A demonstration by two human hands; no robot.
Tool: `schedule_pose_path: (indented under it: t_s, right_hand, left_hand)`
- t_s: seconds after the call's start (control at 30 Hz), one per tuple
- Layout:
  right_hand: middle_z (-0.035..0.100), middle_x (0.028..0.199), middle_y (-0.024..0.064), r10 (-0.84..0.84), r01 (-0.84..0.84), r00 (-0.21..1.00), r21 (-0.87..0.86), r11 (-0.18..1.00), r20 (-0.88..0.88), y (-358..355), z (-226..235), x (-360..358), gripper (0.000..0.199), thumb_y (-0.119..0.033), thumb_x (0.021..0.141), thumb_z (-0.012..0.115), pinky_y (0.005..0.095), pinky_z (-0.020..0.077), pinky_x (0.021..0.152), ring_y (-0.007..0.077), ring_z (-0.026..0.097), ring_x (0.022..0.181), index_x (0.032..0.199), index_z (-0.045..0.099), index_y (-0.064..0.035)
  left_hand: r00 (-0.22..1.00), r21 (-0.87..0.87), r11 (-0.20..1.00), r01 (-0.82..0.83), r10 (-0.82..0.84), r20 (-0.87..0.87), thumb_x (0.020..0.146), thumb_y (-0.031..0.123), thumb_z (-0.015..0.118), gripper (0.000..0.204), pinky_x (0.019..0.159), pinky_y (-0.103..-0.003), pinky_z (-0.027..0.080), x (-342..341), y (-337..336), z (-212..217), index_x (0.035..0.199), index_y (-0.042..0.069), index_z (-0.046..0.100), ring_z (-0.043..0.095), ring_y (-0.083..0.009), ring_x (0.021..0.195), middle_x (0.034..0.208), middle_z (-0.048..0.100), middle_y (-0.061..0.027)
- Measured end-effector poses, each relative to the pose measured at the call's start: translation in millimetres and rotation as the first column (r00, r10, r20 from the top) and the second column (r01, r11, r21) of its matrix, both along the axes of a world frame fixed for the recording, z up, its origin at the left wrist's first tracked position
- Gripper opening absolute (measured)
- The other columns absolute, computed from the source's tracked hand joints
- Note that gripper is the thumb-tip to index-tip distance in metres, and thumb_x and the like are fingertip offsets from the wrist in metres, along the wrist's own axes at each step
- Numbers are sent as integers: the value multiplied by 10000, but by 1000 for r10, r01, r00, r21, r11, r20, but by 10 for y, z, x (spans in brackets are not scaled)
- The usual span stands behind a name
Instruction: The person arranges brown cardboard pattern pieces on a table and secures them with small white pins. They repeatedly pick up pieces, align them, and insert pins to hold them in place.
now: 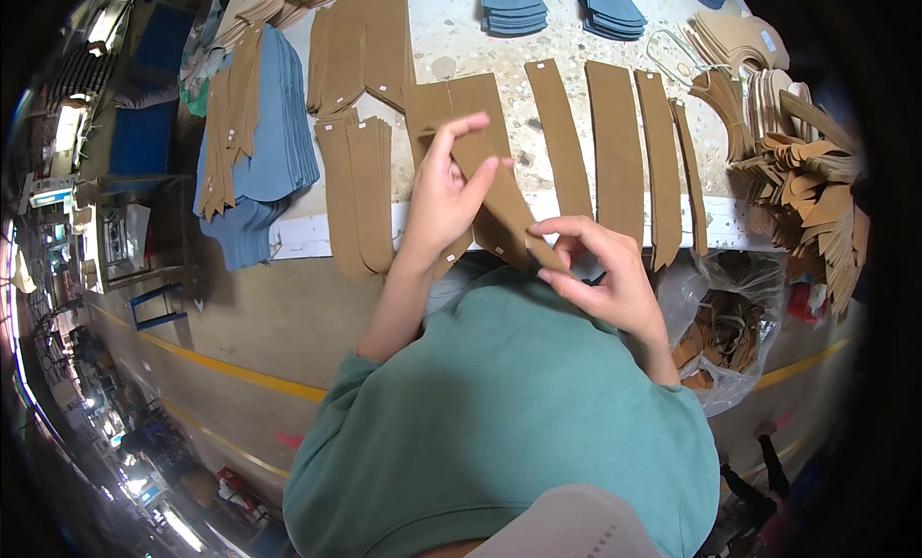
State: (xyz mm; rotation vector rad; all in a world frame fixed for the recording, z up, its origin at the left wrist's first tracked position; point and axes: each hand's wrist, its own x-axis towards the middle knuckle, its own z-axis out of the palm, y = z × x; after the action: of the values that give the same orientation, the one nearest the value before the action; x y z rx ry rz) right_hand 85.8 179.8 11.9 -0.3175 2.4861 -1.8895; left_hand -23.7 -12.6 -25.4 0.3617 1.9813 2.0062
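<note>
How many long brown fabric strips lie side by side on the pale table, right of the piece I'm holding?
4 visible: the leftmost strip, then the widest strip, a narrower strip, and the thinnest strip at the row's right end. More may lie beneath.

Blurry left fingertips (473, 123) — blue pieces (613, 9) partly out-of-frame

Worn on the head, looking steeply down through a fisheye lens, close above shirt (509, 385), left hand (449, 188) and right hand (603, 273), facing over the table's (451, 30) near edge, taking in floor (252, 313) on both sides, curved toward a dark rim
</note>
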Motion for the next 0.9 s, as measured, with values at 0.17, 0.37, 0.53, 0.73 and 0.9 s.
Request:
schedule_pose_path:
  t_s: [0.17,0.37,0.53,0.73,0.9]
  right_hand:
    - [515,771,57,-146,278,930,386,879,-337,40,-135,45,445,37,673,709,328,470,625,206,539,691,1092,720,-110]
    - [495,795,38,-97,304,922,543,783,-376,-87,-424,55,400,24,701,707,340,461,633,200,533,743,1067,731,-135]
    - [508,804,35,-32,233,945,601,765,-327,-158,-389,114,381,-19,711,741,350,455,660,209,539,764,1075,729,-129]
    - [593,1098,109,98,22,974,520,854,-203,-12,-73,-92,470,-282,784,761,434,434,937,319,552,1072,1183,663,-54]
    - [392,1507,132,48,215,922,614,760,-383,-323,-160,-508,665,-333,871,686,503,259,1140,375,269,1435,1446,454,-93]
  left_hand:
    - [973,-99,994,56,-76,-219,915,-89,551,492,838,-272,578,-342,326,56,1374,29,419,654,-252,1089,1386,440,-127]
    - [857,-329,879,-345,152,-492,868,71,685,465,885,-333,566,-279,309,53,1308,67,536,615,-284,1130,1406,407,-187]
    - [825,-270,864,-426,248,-507,877,81,672,305,853,-333,559,4,-295,174,1178,39,637,639,-237,1061,1325,527,-158]
    - [755,-184,777,-602,479,-448,913,38,622,181,795,-282,546,370,-948,244,1080,-5,677,671,-164,941,1056,691,-107]
    - [599,-100,653,-751,610,-519,924,58,630,123,769,-253,528,492,-1334,300,1007,-3,697,676,-118,836,944,721,-70]
